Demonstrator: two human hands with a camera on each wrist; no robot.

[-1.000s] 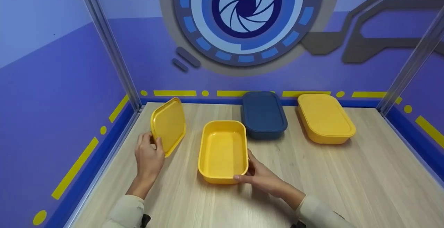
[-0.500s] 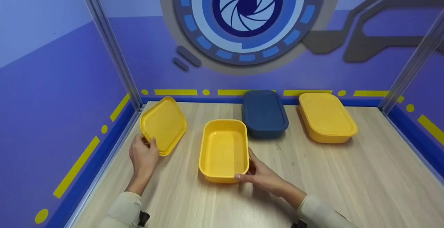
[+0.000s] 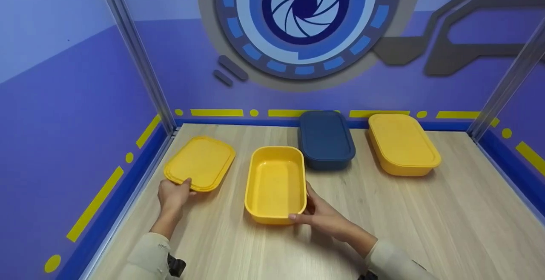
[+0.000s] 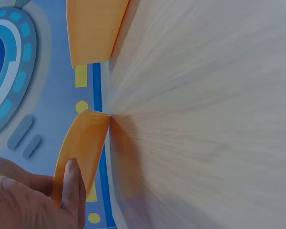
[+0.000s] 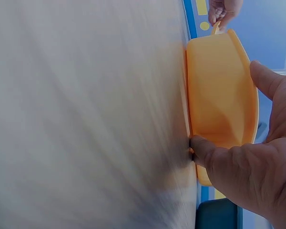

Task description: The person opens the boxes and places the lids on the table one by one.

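Observation:
In the head view my left hand [image 3: 173, 197] pinches the near corner of a yellow lid [image 3: 200, 163], thumb on top. The left wrist view has the lid [image 4: 88, 138] tilted, its far edge down at the table and the held side raised. An uncovered yellow lunch box [image 3: 269, 219] stands upright on the table to the lid's right, its inside bare. My right hand [image 3: 330, 222] grips this box at its near right corner, thumb at the front rim. From the right wrist, the fingers [image 5: 200, 145] reach low along the box wall [image 5: 219, 81].
Behind the uncovered box stands a dark blue lunch box [image 3: 327, 137] with its lid on. Farther right is a lidded yellow lunch box [image 3: 404, 141]. Printed purple-blue panels [image 3: 170, 67] enclose the wooden table [image 3: 425, 229] at the back and sides.
My left hand has turned the lid from nearly upright down to nearly flat, lowering it toward the table. My right hand and the uncovered box have stayed in place.

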